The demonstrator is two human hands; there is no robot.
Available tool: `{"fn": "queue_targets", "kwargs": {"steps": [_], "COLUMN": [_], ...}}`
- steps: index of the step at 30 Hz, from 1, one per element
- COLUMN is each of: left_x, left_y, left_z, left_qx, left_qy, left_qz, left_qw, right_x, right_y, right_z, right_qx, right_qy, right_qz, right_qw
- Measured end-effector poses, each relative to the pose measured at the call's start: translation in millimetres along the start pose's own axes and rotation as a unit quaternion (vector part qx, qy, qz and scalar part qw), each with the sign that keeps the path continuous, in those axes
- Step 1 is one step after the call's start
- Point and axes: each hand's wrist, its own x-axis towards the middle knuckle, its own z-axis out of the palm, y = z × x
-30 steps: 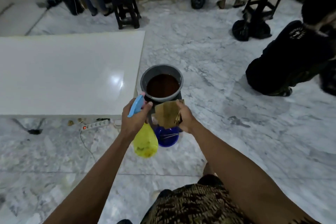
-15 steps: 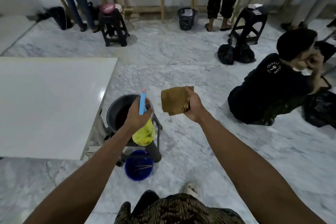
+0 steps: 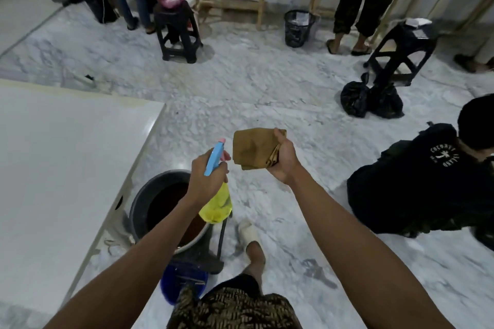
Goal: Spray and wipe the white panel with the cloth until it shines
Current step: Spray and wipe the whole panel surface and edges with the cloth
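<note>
Both hands raised beside the large glossy white panel point(image 3: 61, 168).
Left hand point(image 3: 205, 179) fingers wrapping a yellow spray bottle with blue trigger head point(image 3: 215, 204); right hand point(image 3: 283, 161) fingers pinching a folded brown cloth point(image 3: 251, 148).

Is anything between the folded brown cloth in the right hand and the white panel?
Only the left hand with its yellow spray bottle sits between the folded brown cloth and the white panel; the grey bucket stands lower, beside the panel's edge.
</note>
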Motion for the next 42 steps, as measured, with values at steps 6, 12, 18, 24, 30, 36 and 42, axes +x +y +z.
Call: {"fn": "queue_targets", "kwargs": {"steps": [6,12,18,24,30,36,42], "left_x": [121,234,337,463,563,621,682], "left_y": [-18,-20,-40,-49,-45,-50,-90], "left_z": [8,-4,-15,-34,-67,-114,-177], "left_qx": [-0.002,0.006,-0.038,-0.040,-0.031,-0.034,-0.033], "left_qy": [0.018,0.043,0.119,0.204,0.282,0.333,0.345], "left_qz": [0.005,-0.023,-0.058,-0.084,-0.127,-0.177,-0.206], "left_qw": [1.000,0.999,0.990,0.974,0.951,0.926,0.915], "right_x": [120,227,355,490,608,683,764], "right_y": [-56,-114,-154,-198,-229,-218,-188], "right_z": [21,70,129,182,253,347,449], "right_qx": [0.028,-0.003,-0.069,-0.218,-0.424,-0.500,-0.482], "right_qy": [0.007,0.009,-0.068,-0.134,-0.184,-0.267,-0.306], "right_qz": [0.032,0.060,0.116,0.186,0.190,0.187,0.202], "right_qw": [0.999,0.998,0.989,0.949,0.866,0.802,0.795]}}
